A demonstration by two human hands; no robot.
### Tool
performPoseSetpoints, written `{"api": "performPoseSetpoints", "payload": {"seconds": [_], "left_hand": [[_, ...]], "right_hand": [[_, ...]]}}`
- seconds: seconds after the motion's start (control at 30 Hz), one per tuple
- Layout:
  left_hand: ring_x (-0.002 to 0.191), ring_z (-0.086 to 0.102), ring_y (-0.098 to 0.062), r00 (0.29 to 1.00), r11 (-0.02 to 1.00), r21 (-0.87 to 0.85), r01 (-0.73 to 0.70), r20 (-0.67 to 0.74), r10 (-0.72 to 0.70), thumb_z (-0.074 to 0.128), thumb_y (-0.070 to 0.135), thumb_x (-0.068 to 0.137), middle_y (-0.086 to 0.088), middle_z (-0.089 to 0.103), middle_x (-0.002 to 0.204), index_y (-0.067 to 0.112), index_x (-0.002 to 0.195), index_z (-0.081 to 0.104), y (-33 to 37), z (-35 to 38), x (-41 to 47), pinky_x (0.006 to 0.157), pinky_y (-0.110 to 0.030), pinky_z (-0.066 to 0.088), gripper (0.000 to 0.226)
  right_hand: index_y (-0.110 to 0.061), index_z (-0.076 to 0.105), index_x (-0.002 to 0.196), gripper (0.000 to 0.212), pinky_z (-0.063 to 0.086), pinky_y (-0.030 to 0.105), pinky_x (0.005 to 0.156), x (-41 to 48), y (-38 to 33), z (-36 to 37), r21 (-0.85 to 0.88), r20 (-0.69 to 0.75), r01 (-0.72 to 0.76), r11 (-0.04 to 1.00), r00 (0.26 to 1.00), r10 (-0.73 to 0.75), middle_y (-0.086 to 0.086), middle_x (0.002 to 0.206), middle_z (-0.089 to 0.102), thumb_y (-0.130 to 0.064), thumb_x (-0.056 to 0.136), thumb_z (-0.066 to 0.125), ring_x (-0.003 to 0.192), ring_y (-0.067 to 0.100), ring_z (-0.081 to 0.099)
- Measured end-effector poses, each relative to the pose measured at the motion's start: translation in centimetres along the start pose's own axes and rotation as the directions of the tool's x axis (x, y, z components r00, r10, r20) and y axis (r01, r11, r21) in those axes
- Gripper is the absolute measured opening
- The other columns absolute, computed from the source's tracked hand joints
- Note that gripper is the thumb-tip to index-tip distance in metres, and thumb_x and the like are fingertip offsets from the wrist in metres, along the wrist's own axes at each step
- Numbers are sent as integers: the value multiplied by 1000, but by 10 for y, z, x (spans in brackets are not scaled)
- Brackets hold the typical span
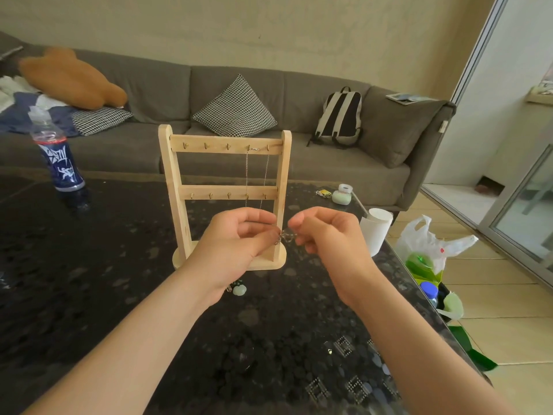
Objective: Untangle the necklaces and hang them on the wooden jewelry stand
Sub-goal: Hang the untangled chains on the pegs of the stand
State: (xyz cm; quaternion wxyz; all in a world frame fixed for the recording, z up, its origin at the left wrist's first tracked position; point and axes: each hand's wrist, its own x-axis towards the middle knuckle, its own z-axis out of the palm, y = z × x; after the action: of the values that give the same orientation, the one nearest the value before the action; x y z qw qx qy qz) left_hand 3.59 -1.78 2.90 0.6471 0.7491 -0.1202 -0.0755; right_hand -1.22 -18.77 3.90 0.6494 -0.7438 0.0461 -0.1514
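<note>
Across the middle of the black speckled glossy table (89, 295), well back from its near edge, stands the pale wooden jewelry stand with two hook rails (173, 175). A blue plastic bottle (59, 163) stands near the far left edge and a white paper roll (375, 232) at the right edge, both well apart from the stand. The left hand (239, 238) and right hand (326, 235) hover before the stand's base, each pinching the knotted silver chain (285, 236) between thumb and forefinger. A thin silver necklace (247, 175) hangs from the top rail. A pale green pendant (239, 290) lies on the table under the left wrist.
</note>
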Motion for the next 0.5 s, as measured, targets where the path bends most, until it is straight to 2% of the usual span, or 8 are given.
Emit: {"api": "performPoseSetpoints", "payload": {"seconds": [0.07,0.13,0.23,0.33,0.5], "left_hand": [[109,73,-17,1000,1000,-1,-11,-18,11,79,12,95,6,79,109,28,114,74,1,1,0,100,-47,61,25],[108,74,-18,1000,1000,10,-12,-18,12,75,10,97,4,78,111,27,116,73,1,3,-1,98,-46,63,25],[106,74,-16,1000,998,53,-22,-6,22,71,12,100,5,76,112,27,120,71,1,3,-1,96,-42,64,24],[108,72,-13,999,991,125,-51,1,51,69,15,102,8,74,115,28,125,68,1,4,-2,99,-40,62,26],[108,70,-10,994,974,202,-105,19,103,67,18,104,11,72,115,30,126,65,0,5,-4,101,-37,61,25]], "right_hand": [[-17,80,79,22,45,13,59,-1,0,2,-104,-13,32,994,999,-34,-8,64,67,-7,93,68,61,3,57],[-18,81,81,15,44,12,54,-3,0,4,-183,-18,55,982,998,-59,-6,63,69,-13,93,72,55,2,55],[-23,81,81,13,46,12,56,-3,3,7,-307,-34,101,946,993,-117,-4,70,75,-18,91,74,55,1,60],[-26,79,82,11,45,9,58,-2,3,9,-364,-73,138,921,982,-176,-2,84,73,-21,90,75,55,3,62],[-27,82,94,11,57,16,69,-1,7,6,-434,59,196,879,980,-190,-14,81,78,-19,93,74,77,5,73]]}}
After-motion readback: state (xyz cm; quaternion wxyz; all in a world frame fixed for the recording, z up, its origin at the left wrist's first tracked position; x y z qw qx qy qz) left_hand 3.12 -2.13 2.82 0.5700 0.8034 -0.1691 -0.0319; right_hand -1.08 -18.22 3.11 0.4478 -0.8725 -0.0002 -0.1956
